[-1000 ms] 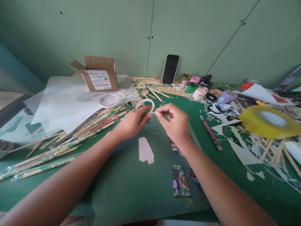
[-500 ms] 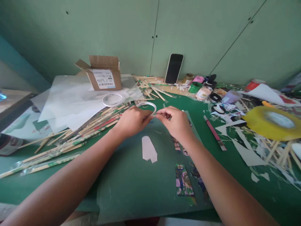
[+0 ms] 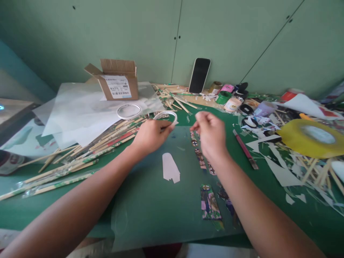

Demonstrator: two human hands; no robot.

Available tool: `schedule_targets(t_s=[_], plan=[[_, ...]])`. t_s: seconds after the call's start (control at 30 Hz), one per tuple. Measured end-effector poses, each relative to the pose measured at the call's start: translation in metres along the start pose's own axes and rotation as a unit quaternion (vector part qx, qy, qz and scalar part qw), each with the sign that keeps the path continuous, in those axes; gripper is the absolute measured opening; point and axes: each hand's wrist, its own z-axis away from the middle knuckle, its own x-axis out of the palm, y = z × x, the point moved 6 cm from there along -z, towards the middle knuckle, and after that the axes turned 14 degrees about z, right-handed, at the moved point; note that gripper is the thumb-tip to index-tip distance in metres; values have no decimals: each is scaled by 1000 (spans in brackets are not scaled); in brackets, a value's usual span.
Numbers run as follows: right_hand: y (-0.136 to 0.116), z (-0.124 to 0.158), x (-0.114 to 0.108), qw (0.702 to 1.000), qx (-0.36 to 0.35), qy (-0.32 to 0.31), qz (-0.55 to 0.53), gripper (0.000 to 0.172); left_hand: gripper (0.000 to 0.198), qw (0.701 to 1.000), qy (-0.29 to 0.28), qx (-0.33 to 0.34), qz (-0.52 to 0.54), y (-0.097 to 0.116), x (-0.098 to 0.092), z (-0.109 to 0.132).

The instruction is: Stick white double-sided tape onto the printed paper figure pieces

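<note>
My left hand [image 3: 152, 137] pinches a roll of narrow white tape [image 3: 168, 114] above the green mat. To its right, my right hand [image 3: 211, 130] is raised with curled fingers; anything between them is too small to make out. A pale cut-out piece [image 3: 171, 167] lies on the translucent sheet [image 3: 150, 211] below the hands. Patterned strips [image 3: 200, 158] rest partly beneath my right forearm, and a larger patterned piece [image 3: 210, 202] lies nearer to me.
Bundled sticks [image 3: 80, 157] and a second ring-shaped roll [image 3: 128, 111] are on the left. Behind stand an open cardboard box [image 3: 119, 86] and a phone [image 3: 199, 75]. A craft knife [image 3: 245, 148], paint jars [image 3: 232, 104] and yellow tape [image 3: 311, 138] lie right.
My right hand has moved away from the tape roll, up and to the right, and its fingers have curled in. My left hand still holds the roll, nearly in place.
</note>
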Motion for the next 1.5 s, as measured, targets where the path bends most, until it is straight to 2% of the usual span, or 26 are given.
schedule_targets(t_s=[0.03, 0.1, 0.2, 0.27, 0.33, 0.37, 0.43, 0.5, 0.6, 0.67, 0.73, 0.8, 0.9, 1.0, 1.17, 1.27, 1.4, 1.5], plan=[[3, -5, -8, 999, 4, 35, -19, 21, 38, 1000, -1, -13, -14, -5, -2, -1], [4, -11, -15, 999, -11, 33, -19, 15, 33, 997, -6, -20, -75, -13, -5, -3], [-6, -9, -11, 996, -60, -59, 42, 10, 20, 981, -26, -6, -190, -20, -3, -2], [-15, 0, -2, 983, -81, -136, 88, 26, 24, 971, -38, -7, -236, -19, 0, 1], [-20, 10, 6, 969, -77, -202, 119, 46, 34, 967, -24, -14, -254, -15, -3, 2], [-21, 13, 9, 962, -70, -228, 134, 46, 37, 967, -12, -14, -254, -11, -7, 3], [-21, 18, 13, 948, -61, -265, 165, 26, 38, 973, -12, 6, -232, -1, -12, 4], [-21, 19, 15, 937, -65, -288, 186, 10, 32, 981, -73, 53, -173, 9, -11, 10], [-25, 15, 11, 938, -97, -266, 201, 11, 38, 965, -213, 134, -74, 20, 2, 38], [-29, 14, 7, 940, -109, -248, 209, 14, 43, 952, -226, 182, -96, 23, 9, 64], [-33, 15, 7, 937, -105, -263, 203, 18, 45, 949, -200, 198, -140, 24, 15, 90], [-39, 19, 10, 932, -110, -291, 186, 20, 43, 953, -147, 189, -186, 27, 18, 112], [-53, 23, 15, 925, -155, -293, 183, 18, 43, 951, -78, 167, -247, 43, 25, 141], [-63, 29, 19, 918, -189, -284, 202, 16, 46, 953, -43, 123, -275, 62, 34, 160], [-67, 55, 18, 887, -204, -342, 233, 19, 53, 964, 1, 60, -257, 77, 48, 178], [-56, 77, 9, 883, -142, -358, 270, 22, 48, 972, 32, 47, -229, 78, 51, 186], [-35, 112, 1, 877, -17, -390, 282, 12, 41, 980, 59, 39, -187, 77, 51, 193], [-30, 126, 1, 870, 12, -381, 312, 13, 39, 984, 61, 30, -165, 74, 50, 193]])
